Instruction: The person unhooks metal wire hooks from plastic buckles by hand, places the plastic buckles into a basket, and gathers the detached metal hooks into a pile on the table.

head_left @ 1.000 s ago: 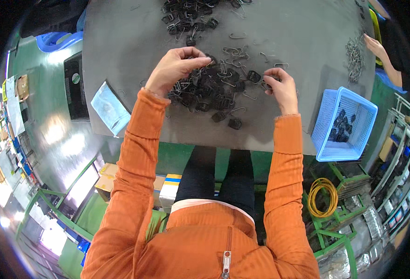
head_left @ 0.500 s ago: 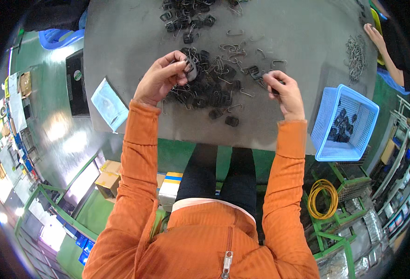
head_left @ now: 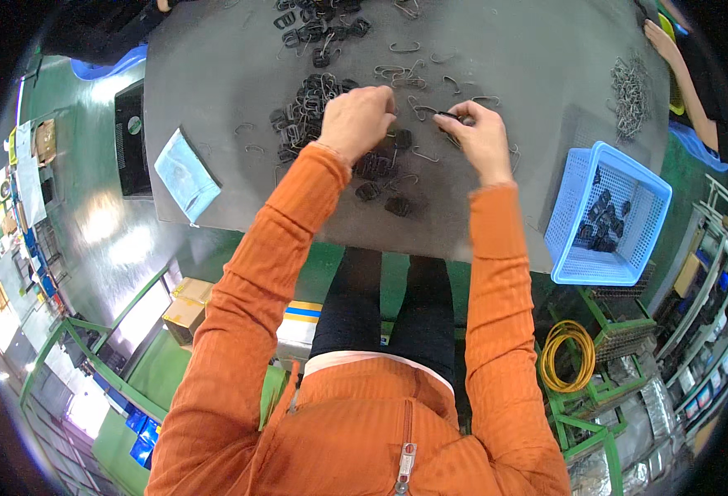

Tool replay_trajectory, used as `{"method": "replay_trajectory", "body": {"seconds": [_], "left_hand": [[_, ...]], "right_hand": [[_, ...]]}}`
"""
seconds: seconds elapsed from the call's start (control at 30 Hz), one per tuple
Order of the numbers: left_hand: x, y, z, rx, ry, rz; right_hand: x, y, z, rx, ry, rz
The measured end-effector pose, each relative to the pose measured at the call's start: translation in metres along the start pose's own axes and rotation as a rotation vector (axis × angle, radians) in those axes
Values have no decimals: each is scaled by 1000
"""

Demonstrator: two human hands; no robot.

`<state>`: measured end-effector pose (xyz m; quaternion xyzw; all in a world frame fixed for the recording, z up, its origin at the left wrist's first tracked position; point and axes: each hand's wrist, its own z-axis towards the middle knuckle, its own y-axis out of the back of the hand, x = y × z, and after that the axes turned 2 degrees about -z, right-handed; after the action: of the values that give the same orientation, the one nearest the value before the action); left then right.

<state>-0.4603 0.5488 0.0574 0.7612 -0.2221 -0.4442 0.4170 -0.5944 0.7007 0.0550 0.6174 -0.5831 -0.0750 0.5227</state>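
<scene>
My right hand (head_left: pixel 484 139) pinches a small black plastic piece (head_left: pixel 444 114) between thumb and fingertips, just above the grey table (head_left: pixel 298 223). A bent wire hook (head_left: pixel 418 107) shows right beside that piece; whether they join I cannot tell. My left hand (head_left: pixel 359 121) is curled over the right part of a heap of black buckle-like pieces (head_left: pixel 302 116) mixed with wire hooks. Its fingertips point toward the right hand, and what they grip is hidden. A few black pieces (head_left: pixel 397 206) lie loose nearer me, and more wire hooks (head_left: pixel 401 74) are scattered beyond my hands.
A blue plastic basket (head_left: pixel 564 211) with black pieces in it stands at the table's right edge. A pile of wire hooks (head_left: pixel 631 99) lies far right, near another person's hand (head_left: pixel 660 41). At left lies a light-blue face mask (head_left: pixel 186 176). Another heap (head_left: pixel 323 33) sits farther back.
My left hand has moved right and turned palm-down across the heap, hiding the black piece it held. My right hand has shifted slightly left and away from me, its black piece now showing.
</scene>
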Motion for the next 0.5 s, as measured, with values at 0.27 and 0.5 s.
{"method": "replay_trajectory", "body": {"seconds": [0.27, 0.5], "left_hand": [[24, 30, -4, -12, 410, -929], [23, 30, -18, -98, 575, -1317]], "right_hand": [[-2, 11, -13, 532, 102, 877], [18, -43, -17, 172, 396, -229]]}}
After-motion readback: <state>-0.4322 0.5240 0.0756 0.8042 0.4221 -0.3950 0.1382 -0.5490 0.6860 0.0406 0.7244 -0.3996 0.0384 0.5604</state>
